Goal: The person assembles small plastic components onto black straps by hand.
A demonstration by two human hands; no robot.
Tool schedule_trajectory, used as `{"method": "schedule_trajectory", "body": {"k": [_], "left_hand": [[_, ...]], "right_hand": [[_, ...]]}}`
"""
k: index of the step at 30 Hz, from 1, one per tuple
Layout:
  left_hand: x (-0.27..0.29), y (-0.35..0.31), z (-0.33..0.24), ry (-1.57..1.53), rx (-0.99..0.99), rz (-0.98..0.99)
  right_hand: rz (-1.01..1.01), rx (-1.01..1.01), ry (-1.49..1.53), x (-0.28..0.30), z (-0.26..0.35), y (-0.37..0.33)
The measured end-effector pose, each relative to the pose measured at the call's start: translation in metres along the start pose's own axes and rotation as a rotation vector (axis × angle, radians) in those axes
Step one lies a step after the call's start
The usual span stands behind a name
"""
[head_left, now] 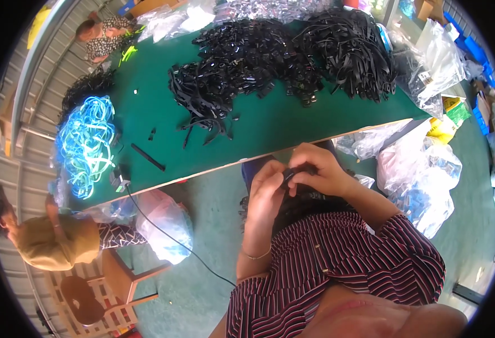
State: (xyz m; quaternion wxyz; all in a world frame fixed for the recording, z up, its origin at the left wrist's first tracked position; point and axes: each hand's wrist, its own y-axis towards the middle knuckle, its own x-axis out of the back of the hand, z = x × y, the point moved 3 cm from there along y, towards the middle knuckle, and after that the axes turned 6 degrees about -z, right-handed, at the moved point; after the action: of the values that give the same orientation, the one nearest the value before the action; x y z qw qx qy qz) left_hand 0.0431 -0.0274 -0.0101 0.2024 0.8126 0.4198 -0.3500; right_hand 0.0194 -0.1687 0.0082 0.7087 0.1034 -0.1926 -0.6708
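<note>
Head view: one small black piece (292, 174) is held above the lap, just in front of the near edge of the green bench (270, 124). It is pinched between two hands, the left hand (266, 183) and the right hand (319, 173), and the grip of each is clamped on it; its far side is hidden by the fingers. On the bench, one broad heap of black straps (247, 56) is spread along the back; its pieces are too tangled to be counted. One heap of blue straps (87, 146) is piled at the left end, with one darker heap (89, 87) beyond it. One black strip (147, 157) is laid alone, near two small dark bits (152, 134). The bench's right corner is partly covered by clear plastic bags (439, 59). The floor at left is crossed by one black cable (185, 246). Two other people are seen at left, beside one wooden chair (120, 276) and farther back.
</note>
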Motion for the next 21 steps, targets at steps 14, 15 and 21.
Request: {"method": "schedule_trajectory", "body": {"k": [14,15,21], "left_hand": [[0.004,-0.006,-0.008,0.189,-0.042,-0.138],[0.005,-0.006,-0.006,0.194,-0.044,-0.134],[0.008,-0.001,0.009,0.032,0.044,-0.013]], "right_hand": [[0.053,0.282,-0.301,-0.007,0.016,0.01],[0.072,0.254,-0.257,-0.006,0.016,0.01],[0.073,0.22,-0.162,0.005,0.01,0.003]]}}
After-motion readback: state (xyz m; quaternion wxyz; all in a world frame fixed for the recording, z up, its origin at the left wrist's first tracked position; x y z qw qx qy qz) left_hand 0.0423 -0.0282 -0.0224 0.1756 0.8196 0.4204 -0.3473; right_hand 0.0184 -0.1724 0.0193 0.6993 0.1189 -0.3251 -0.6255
